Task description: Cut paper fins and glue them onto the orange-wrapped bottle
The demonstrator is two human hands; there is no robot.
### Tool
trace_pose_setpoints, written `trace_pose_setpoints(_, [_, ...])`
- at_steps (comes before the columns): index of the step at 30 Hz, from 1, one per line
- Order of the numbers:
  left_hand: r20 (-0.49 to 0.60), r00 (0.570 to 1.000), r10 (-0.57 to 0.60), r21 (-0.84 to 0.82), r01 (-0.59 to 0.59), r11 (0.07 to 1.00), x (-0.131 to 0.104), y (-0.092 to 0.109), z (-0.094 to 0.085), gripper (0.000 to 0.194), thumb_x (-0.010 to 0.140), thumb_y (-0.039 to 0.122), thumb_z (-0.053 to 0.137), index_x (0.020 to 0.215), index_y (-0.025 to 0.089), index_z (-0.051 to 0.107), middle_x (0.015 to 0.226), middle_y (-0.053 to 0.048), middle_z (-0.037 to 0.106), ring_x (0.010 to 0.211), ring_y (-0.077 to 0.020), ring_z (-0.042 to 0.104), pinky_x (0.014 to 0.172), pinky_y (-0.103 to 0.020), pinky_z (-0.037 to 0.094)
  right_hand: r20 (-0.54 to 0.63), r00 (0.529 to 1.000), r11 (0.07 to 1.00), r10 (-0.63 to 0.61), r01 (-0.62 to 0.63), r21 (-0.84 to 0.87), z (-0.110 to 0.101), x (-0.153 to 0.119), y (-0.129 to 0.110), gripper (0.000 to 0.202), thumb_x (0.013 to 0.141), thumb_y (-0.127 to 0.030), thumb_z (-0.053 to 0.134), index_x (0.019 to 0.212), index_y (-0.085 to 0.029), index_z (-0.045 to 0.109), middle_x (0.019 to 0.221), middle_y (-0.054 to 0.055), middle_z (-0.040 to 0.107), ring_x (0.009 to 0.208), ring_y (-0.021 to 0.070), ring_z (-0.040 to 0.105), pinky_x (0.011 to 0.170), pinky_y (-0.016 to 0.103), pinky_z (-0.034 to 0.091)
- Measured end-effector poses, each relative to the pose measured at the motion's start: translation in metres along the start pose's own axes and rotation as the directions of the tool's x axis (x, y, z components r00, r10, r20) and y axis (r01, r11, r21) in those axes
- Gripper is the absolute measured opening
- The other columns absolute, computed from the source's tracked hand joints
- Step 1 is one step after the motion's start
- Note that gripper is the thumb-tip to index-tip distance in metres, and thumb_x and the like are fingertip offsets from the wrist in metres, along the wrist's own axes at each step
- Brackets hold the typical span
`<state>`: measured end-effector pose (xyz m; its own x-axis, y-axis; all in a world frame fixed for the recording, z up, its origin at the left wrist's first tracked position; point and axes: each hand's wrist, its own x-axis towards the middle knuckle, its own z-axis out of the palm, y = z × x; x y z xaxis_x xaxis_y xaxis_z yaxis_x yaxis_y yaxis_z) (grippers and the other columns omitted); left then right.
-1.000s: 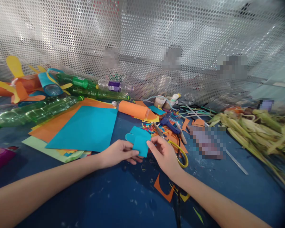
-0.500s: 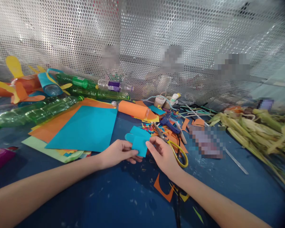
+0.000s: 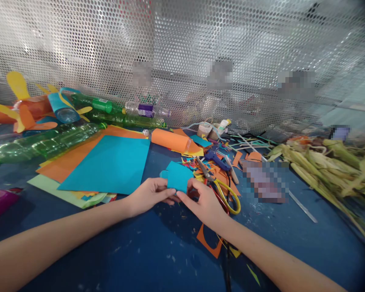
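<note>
Between my two hands is a small piece of blue paper (image 3: 179,177), bent over at its lower edge. My left hand (image 3: 152,194) pinches it at the lower left, where a rounded blue tab also pokes out beside the fingers. My right hand (image 3: 205,201) grips its lower right corner, thumb pressed near the bottom edge. Just right of my right hand lie yellow-handled scissors (image 3: 226,194), blades pointing away, with a red handle partly hidden under them. A large blue sheet (image 3: 112,164) lies to the left of my hands on other coloured sheets.
An orange-wrapped bottle (image 3: 169,140) lies beyond the paper. Green plastic bottles (image 3: 51,140) and paper-bladed bottle models (image 3: 33,107) are at left. A blue glue gun (image 3: 217,160) sits among scraps. Corn husks (image 3: 328,170) are at right; an orange offcut (image 3: 209,241) lies near me.
The lower part of the blue paper has been bent over toward the rest. My right thumb has moved left and down along its bottom edge, closer to my left thumb.
</note>
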<state>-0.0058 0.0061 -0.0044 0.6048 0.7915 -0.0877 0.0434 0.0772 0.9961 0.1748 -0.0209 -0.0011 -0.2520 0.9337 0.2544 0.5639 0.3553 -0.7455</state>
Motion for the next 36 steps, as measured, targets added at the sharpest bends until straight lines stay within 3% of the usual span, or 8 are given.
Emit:
trace_pose_setpoints(9, [0.016,1.000,0.019,-0.018,-0.018,1.000,-0.002,-0.001,-0.002,0.019,0.078,0.031,0.060,0.084,0.014,0.063,0.083,-0.005,0.070,0.083,-0.0174,0.065,0.073,-0.028,0.051,0.026,1.000,1.000,-0.006,0.006,0.002,0.000,-0.001,0.000,0.023,0.083,-0.034,0.050,0.068,-0.020,0.041,0.063,-0.002,0.046,0.056,0.0117,0.046,0.053,0.024,0.038])
trace_pose_setpoints(15, [0.043,0.999,0.034,-0.004,-0.034,0.999,-0.001,-0.002,-0.002,0.025,0.077,0.029,0.062,0.097,0.014,0.063,0.092,-0.005,0.069,0.084,-0.0165,0.064,0.075,-0.028,0.051,0.012,1.000,1.000,-0.004,0.004,0.012,0.002,-0.001,0.004,0.024,0.082,-0.036,0.052,0.067,-0.020,0.042,0.064,-0.001,0.048,0.058,0.0126,0.048,0.054,0.024,0.040])
trace_pose_setpoints(29, [-0.148,0.988,-0.039,-0.132,0.020,0.991,0.001,-0.001,0.002,0.021,0.070,0.029,0.068,0.080,0.013,0.058,0.080,-0.004,0.069,0.086,-0.0210,0.065,0.075,-0.032,0.050,-0.003,0.998,0.982,0.068,-0.067,0.175,0.003,0.000,0.009,0.020,0.083,-0.038,0.050,0.073,-0.020,0.047,0.062,-0.002,0.050,0.056,0.0131,0.053,0.053,0.024,0.045])
trace_pose_setpoints(36, [-0.164,0.986,-0.034,-0.132,0.012,0.991,0.002,-0.004,0.002,0.024,0.068,0.028,0.069,0.067,0.015,0.050,0.065,0.001,0.065,0.081,-0.0211,0.067,0.072,-0.030,0.051,0.010,0.998,0.997,0.060,-0.060,0.053,0.005,-0.001,0.011,0.026,0.082,-0.039,0.052,0.065,-0.020,0.044,0.058,-0.002,0.049,0.053,0.0122,0.051,0.048,0.022,0.041])
